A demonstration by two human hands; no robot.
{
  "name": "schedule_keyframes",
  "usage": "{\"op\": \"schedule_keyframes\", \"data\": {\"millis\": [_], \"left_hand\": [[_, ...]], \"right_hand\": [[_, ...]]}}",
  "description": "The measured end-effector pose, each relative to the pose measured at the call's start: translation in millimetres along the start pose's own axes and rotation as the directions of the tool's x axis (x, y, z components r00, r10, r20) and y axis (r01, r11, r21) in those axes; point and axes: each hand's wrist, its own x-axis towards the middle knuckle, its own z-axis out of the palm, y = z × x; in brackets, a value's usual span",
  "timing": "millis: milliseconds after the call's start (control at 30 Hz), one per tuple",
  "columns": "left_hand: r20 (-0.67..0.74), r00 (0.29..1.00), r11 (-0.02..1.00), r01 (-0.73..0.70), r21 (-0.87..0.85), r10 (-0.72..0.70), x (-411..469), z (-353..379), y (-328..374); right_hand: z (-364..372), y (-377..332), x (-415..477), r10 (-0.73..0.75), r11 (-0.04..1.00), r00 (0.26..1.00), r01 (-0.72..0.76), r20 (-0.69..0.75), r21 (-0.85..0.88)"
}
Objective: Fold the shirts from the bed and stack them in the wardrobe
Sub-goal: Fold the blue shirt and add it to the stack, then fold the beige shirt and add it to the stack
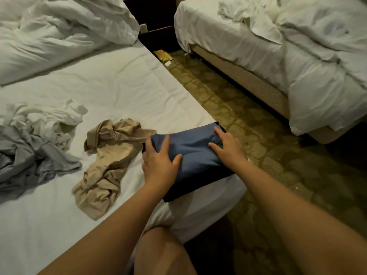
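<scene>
Shirt (195, 153), blue, folded to a compact rectangle, lying on near right corner of bed (119, 86), long axis left to right across the body. Left hand (158, 161) flat on left end, right hand (228, 149) flat on right end; fingers straight, pressing, gripping nothing. Equally near both. Beige shirt (107, 161) crumpled just beside, leftward; grey shirt (29, 155) farther left.

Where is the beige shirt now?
Head view: the beige shirt lies crumpled on the left bed, between the folded blue shirt and the grey clothes.
</scene>
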Motion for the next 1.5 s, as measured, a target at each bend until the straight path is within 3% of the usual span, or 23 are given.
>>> {"op": "schedule_keyframes", "data": {"millis": [67, 133, 200, 267, 433, 600, 667, 800, 967, 1067, 1233, 1500], "left_hand": [[-0.072, 0.975, 0.948, -0.188, 0.257, 0.212, 0, 5, 8], [-0.021, 0.947, 0.887, -0.292, 0.358, 0.320, 3, 15, 12], [0.087, 0.970, 0.900, -0.244, 0.362, 0.227, 9, 24, 7], [0.130, 0.979, 0.913, -0.195, 0.358, 0.158, 13, 32, -5], [0.154, 0.979, 0.913, -0.185, 0.364, 0.137, 8, 50, -17], [0.176, 0.973, 0.919, -0.201, 0.338, 0.148, 14, 36, -16], [0.116, 0.970, 0.921, -0.238, 0.309, 0.212, 5, 24, -20], [-0.205, 0.922, 0.925, -0.269, 0.269, 0.328, -23, -7, -47], [-0.275, 0.941, 0.973, -0.150, 0.177, 0.195, -50, -55, -79], [-0.302, 0.947, 0.986, -0.069, 0.150, 0.112, -56, -81, -108], [-0.327, 0.945, 0.979, 0.046, 0.197, 0.021, -53, -97, -163], [-0.224, 0.967, 0.988, 0.138, 0.074, -0.118, -13, -90, -212]], "right_hand": [[3, -13, -5, -0.074, 0.967, 0.984, 0.032, -0.160, -0.254], [9, -30, -9, -0.197, 0.929, 0.967, 0.131, -0.161, -0.347], [22, -40, -8, -0.236, 0.908, 0.972, 0.221, 0.002, -0.357], [37, -37, -3, -0.196, 0.909, 0.975, 0.222, 0.109, -0.352], [65, -21, 3, -0.171, 0.895, 0.977, 0.209, 0.129, -0.393], [48, -36, 3, -0.128, 0.898, 0.974, 0.194, 0.188, -0.396], [38, -46, -4, -0.115, 0.915, 0.982, 0.163, 0.150, -0.369], [35, -82, -35, -0.193, 0.954, 0.980, 0.179, -0.039, -0.241], [56, -150, -64, -0.359, 0.922, 0.930, 0.340, -0.081, -0.184], [73, -186, -71, -0.423, 0.905, 0.906, 0.421, -0.030, -0.064], [120, -224, -68, -0.361, 0.931, 0.926, 0.364, 0.113, -0.005], [165, -238, -5, -0.202, 0.979, 0.977, 0.203, 0.065, -0.016]]}}
